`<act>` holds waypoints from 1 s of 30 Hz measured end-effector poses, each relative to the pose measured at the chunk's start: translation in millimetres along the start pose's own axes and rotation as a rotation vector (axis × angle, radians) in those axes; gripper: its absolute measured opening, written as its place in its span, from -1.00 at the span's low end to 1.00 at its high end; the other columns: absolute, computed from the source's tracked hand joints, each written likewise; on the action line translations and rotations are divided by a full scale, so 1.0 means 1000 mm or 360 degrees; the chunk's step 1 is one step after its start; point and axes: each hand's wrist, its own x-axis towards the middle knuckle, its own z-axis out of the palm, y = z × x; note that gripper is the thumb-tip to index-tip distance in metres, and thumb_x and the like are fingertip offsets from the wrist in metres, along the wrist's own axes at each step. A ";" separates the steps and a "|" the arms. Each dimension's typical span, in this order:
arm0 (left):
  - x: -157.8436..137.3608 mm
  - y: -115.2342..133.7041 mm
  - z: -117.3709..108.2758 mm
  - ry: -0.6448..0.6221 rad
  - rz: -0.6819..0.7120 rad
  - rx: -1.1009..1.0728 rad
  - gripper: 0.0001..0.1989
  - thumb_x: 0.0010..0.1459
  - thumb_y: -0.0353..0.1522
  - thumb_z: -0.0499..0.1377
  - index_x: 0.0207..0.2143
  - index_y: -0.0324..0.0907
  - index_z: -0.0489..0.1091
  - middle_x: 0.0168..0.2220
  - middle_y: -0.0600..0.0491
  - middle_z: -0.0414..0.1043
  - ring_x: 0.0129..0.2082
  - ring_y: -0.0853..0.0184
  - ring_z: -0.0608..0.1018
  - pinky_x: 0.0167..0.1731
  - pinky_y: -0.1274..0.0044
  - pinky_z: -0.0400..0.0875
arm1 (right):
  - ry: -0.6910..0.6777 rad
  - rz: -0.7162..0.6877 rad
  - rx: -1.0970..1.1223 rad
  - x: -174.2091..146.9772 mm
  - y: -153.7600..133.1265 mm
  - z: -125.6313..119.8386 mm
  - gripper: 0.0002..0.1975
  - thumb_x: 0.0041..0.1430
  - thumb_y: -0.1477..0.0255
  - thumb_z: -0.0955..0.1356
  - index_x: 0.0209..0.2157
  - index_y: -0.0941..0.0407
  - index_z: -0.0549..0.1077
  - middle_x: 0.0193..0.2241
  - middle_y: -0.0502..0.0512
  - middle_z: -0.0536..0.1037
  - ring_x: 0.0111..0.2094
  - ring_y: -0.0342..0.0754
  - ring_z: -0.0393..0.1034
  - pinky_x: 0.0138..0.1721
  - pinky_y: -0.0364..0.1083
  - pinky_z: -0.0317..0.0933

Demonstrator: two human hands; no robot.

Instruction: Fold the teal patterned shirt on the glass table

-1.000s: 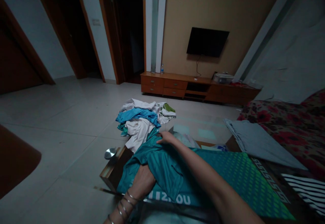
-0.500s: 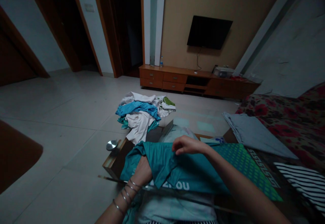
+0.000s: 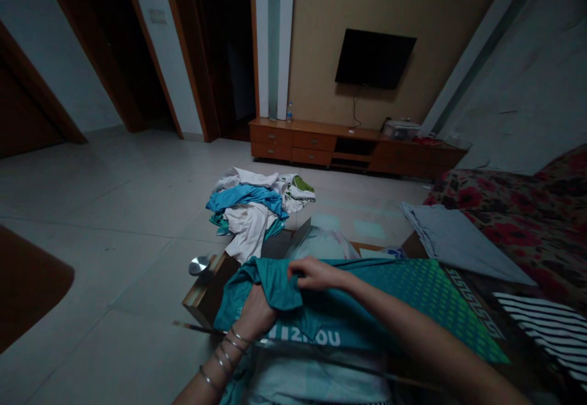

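Right hand [image 3: 314, 273] shifted left, fingers pinching teal shirt [image 3: 348, 313], left hand [image 3: 254, 314] tucked beneath, grip hidden

**Camera position: one head-worn view**

Single view from the person's head, looking forward and down. Close below: dark low wooden table [image 3: 206, 298]. Farther off: pale tiled floor [image 3: 114, 209], long wooden media cabinet [image 3: 348, 151], black wall-mounted television [image 3: 375, 58].

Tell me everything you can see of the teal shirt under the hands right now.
The teal knit jersey shirt lies spread flat on the dark low table, with white lettering, partly hidden, and a green dotted panel toward its right. Its left part is folded over. The right hand pinches that fold; the left hand lies partly under it.
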 end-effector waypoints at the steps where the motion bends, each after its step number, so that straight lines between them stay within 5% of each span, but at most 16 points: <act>1: 0.000 0.000 0.000 0.0010 -0.0004 0.0000 -0.65 0.25 -0.34 -0.07 -0.02 -0.19 0.39 -0.12 -0.09 0.47 -0.04 0.22 0.42 0.01 0.40 0.26 | 0.0052 0.0064 0.0193 0.015 0.011 -0.013 -0.77 0.00 0.57 0.30 -0.24 0.17 0.44 -0.31 0.03 0.49 -0.33 -0.13 0.33 -0.28 -0.19 0.20; 4: 0.002 0.001 0.000 0.0038 -0.0007 0.0020 -0.65 0.24 -0.37 -0.06 -0.02 -0.16 0.40 -0.03 -0.08 0.44 0.04 0.19 0.40 0.09 0.35 0.21 | 0.0384 0.0472 0.0450 0.064 0.046 -0.054 -0.79 0.08 0.51 0.27 -0.23 0.17 0.45 -0.35 0.01 0.51 -0.36 -0.14 0.35 -0.34 -0.22 0.22; 8: 0.002 -0.001 0.003 0.0056 0.0014 0.0107 -0.64 0.21 -0.37 -0.01 0.03 -0.15 0.37 0.04 -0.09 0.40 0.09 0.16 0.37 0.12 0.30 0.20 | 0.0669 0.0887 0.0342 0.105 0.084 -0.083 -0.77 0.18 0.41 0.25 -0.29 0.22 0.49 -0.46 0.05 0.51 -0.42 -0.13 0.35 -0.41 -0.21 0.22; 15: 0.001 -0.002 0.003 0.0083 0.0061 0.0154 -0.62 0.24 -0.38 -0.04 0.09 -0.13 0.32 0.02 -0.12 0.41 0.09 0.14 0.37 0.13 0.25 0.18 | 0.0837 0.1147 0.0052 0.087 0.129 -0.086 -0.74 0.16 0.39 0.29 -0.16 0.19 0.50 -0.29 0.13 0.55 -0.27 -0.08 0.41 -0.33 -0.22 0.21; 19: 0.001 -0.002 0.003 0.0081 0.0099 0.0158 -0.60 0.25 -0.37 -0.04 0.13 -0.16 0.28 0.03 -0.15 0.40 0.06 0.14 0.40 0.12 0.24 0.19 | 0.0758 0.1260 -0.0071 0.066 0.138 -0.080 -0.81 0.06 0.40 0.37 -0.33 0.22 0.56 -0.34 0.18 0.58 -0.28 -0.03 0.43 -0.32 -0.21 0.20; 25: 0.003 -0.001 0.003 0.0085 0.0089 0.0160 -0.62 0.22 -0.40 -0.03 0.06 -0.15 0.35 0.01 -0.09 0.42 0.08 0.18 0.38 0.10 0.32 0.23 | 0.0601 0.1209 -0.0045 0.062 0.133 -0.065 -0.74 -0.09 0.61 0.39 -0.28 0.19 0.57 -0.31 0.08 0.59 -0.32 -0.12 0.44 -0.39 -0.27 0.18; 30: 0.006 0.001 0.002 0.0062 0.0041 0.0108 -0.67 0.20 -0.40 -0.01 -0.04 -0.16 0.42 -0.01 -0.09 0.44 0.06 0.19 0.40 0.11 0.34 0.22 | 0.0454 0.1228 -0.0081 0.062 0.129 -0.065 -0.78 -0.22 0.56 0.47 -0.40 0.15 0.57 -0.41 0.00 0.58 -0.37 -0.13 0.43 -0.38 -0.26 0.18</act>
